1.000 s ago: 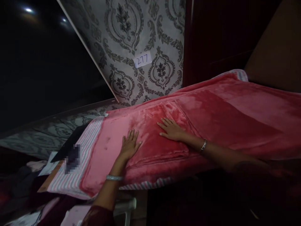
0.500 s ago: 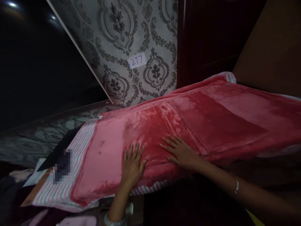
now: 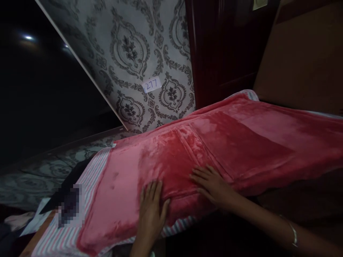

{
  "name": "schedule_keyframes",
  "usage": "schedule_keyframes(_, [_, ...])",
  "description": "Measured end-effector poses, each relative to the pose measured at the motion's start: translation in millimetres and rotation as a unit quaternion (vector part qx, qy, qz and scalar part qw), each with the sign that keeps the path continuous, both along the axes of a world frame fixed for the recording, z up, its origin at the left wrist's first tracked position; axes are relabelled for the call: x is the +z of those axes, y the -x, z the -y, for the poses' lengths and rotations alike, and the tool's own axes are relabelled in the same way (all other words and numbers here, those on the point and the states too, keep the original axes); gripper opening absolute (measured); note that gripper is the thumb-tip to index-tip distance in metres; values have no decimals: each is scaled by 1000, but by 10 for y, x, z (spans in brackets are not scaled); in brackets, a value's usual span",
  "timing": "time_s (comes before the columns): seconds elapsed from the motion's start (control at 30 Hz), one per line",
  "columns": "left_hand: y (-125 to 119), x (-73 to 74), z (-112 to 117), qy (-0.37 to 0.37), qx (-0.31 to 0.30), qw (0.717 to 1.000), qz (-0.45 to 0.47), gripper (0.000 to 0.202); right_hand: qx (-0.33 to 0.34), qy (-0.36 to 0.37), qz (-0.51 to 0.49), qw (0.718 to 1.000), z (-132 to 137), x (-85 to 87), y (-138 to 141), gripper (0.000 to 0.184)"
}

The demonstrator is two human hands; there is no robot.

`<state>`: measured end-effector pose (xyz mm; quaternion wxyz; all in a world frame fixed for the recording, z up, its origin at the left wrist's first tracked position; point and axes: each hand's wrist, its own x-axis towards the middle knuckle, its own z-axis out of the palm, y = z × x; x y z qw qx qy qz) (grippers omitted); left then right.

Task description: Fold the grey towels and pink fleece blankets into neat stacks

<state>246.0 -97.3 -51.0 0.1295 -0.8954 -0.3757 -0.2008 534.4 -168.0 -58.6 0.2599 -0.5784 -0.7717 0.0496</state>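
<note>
A red plush folded piece of fabric point(image 3: 171, 160) lies flat on a pink-red plush blanket point(image 3: 118, 200), which covers a long surface. My left hand point(image 3: 151, 210) rests palm down near the front left edge of the folded piece, thumb apart from the fingers. To its right, my right hand point(image 3: 214, 185) also lies flat on the red plush, fingers stretched toward the left. Neither hand grips anything. Between and beyond the hands, a raised band point(image 3: 191, 141) runs across the red fabric.
Striped cloth point(image 3: 91, 182) shows under the blanket's left end, with a blurred-out patch on it. Behind stand patterned wallpaper point(image 3: 131, 50) with a paper label marked 277 point(image 3: 152, 84), a dark red panel point(image 3: 227, 46) and a brown board point(image 3: 302, 57). A dark screen-like panel point(image 3: 40, 82) leans at left.
The view has tilted, so the bedding and wall sit lower in the picture. My left hand has drawn toward the near edge, its fingers closer together. My right hand stays flat on the red plush.
</note>
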Motion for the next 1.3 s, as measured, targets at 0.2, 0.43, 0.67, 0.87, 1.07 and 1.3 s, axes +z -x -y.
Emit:
schedule_keyframes(0.2, [-426,-146,114,-49,-55,996,-42,68,27,22,8,999,-17,5,147,65])
schedule_keyframes(0.43, [-368,-484,72,-100,-59,993,-11,66,32,55,-40,997,159,-160,87,73])
schedule_keyframes(0.67, [-276,-497,-207,-71,-125,986,83,44,18,-17,-65,998,320,140,-122,51])
schedule_keyframes(0.87, [-683,-1,-337,-2,-98,992,74,55,-192,-150,-37,969,163,212,-892,51])
schedule_keyframes(1.07, [-1277,181,-195,117,-47,990,-67,58,-265,-68,71,959,14,-238,-1255,49])
schedule_keyframes(1.3, [-1329,104,-93,142,-37,985,-94,59,-262,-87,88,957,66,-453,-1184,45])
